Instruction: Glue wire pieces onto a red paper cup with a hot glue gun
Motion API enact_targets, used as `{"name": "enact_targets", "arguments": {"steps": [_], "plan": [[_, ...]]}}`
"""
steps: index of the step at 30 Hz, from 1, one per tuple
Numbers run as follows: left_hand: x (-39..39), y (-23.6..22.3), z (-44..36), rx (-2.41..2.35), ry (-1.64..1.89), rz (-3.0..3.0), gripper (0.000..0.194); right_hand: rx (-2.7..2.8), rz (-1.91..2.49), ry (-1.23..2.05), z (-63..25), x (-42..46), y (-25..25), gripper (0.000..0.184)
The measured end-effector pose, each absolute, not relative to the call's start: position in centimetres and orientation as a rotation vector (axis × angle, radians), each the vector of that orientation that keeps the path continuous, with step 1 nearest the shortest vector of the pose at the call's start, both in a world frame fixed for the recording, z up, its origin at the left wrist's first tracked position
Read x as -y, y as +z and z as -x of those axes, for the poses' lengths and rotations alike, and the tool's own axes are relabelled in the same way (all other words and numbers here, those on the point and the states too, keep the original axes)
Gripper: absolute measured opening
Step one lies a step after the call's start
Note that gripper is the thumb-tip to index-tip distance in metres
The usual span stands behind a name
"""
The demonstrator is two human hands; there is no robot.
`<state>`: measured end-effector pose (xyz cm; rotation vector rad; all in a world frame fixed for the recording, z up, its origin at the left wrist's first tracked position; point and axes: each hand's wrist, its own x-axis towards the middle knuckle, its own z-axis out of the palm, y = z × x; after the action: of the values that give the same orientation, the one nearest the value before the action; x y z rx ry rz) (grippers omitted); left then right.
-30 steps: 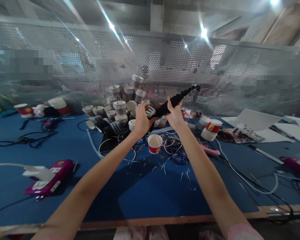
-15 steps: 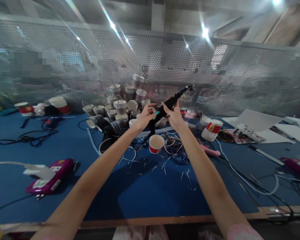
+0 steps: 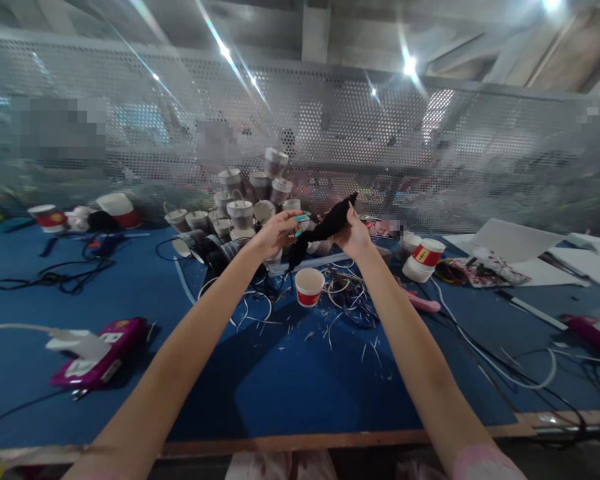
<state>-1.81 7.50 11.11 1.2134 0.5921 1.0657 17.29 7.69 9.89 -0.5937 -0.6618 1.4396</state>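
Observation:
My right hand point(image 3: 353, 235) is closed on a black, twisted, fabric-like strip point(image 3: 333, 220), its thumb along the upper right end. The strip slants down to the left, with its lower tip hanging near a red and white paper cup point(image 3: 309, 288) on the table. My left hand point(image 3: 279, 232), with green-blue nails, is beside the strip's lower part. Its fingers are stretched and apart; whether the tips touch the strip I cannot tell. Behind it stands a stack of grey-white cups with thin loops point(image 3: 241, 213).
Loose wires point(image 3: 355, 303) and white scraps lie around the cup. A purple power strip point(image 3: 103, 353) with a white plug is at left. On the right are a pink-handled tool point(image 3: 420, 301), another red and white cup point(image 3: 424, 261) and white sheets point(image 3: 515, 240). A perforated metal screen point(image 3: 330, 133) rises behind.
The black strip has swung lower and looks shorter and more bunched, its thin upper end no longer extended. My left hand has moved left, away from its middle; the cup has shifted slightly left.

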Motion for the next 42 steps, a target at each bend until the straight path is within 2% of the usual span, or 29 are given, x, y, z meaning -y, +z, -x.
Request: {"name": "enact_targets", "arguments": {"steps": [3, 6, 13, 18, 24, 28, 32, 36, 39, 41, 42], "plan": [[-7.5, 11.1, 1.9, -0.646, 1.024, -1.226, 0.024, 0.6, 0.631, 1.512, -17.5, -8.0, 9.8, 0.028], [-7.6, 11.1, 1.6, -0.683, 1.048, -1.224, 0.021, 0.59, 0.668, 1.542, -17.6, -8.3, 9.7, 0.035], [-7.7, 10.9, 1.1, -0.619, 1.219, -1.144, 0.017, 0.747, 0.657, 1.601, -17.1, -8.3, 9.7, 0.013], [-7.5, 11.4, 1.3, -0.586, 1.243, -1.186, 0.019, 0.733, 0.661, 1.627, -17.6, -7.8, 10.0, 0.011], [-6.8, 11.9, 1.0, -0.62, 1.268, -1.514, 0.017, 0.831, 0.638, 1.702, -17.2, -6.5, 10.8, 0.01], [-6.4, 12.4, 1.1, -0.811, 1.171, -1.671, 0.026, 0.85, 0.722, 1.557, -16.9, -6.3, 11.1, 0.006], [-6.4, 12.8, 1.5, -0.899, 1.055, -1.644, 0.029, 0.901, 0.861, 1.376, -16.6, -6.4, 11.0, 0.02], [-6.6, 12.9, 1.8, -0.737, 1.018, -1.416, 0.013, 0.846, 0.89, 1.166, -16.0, -6.2, 11.3, 0.04], [-6.6, 13.1, 2.0, -0.586, 1.136, -1.238, 0.006, 0.781, 0.732, 1.256, -16.2, -6.0, 12.0, 0.024], [-6.4, 13.3, 2.1, -0.503, 1.197, -1.139, 0.009, 0.734, 0.583, 1.397, -16.6, -5.9, 12.3, 0.008], [-6.3, 13.5, 2.1, -0.463, 1.211, -1.084, 0.011, 0.719, 0.503, 1.462, -16.9, -5.9, 12.4, 0.006]]}}
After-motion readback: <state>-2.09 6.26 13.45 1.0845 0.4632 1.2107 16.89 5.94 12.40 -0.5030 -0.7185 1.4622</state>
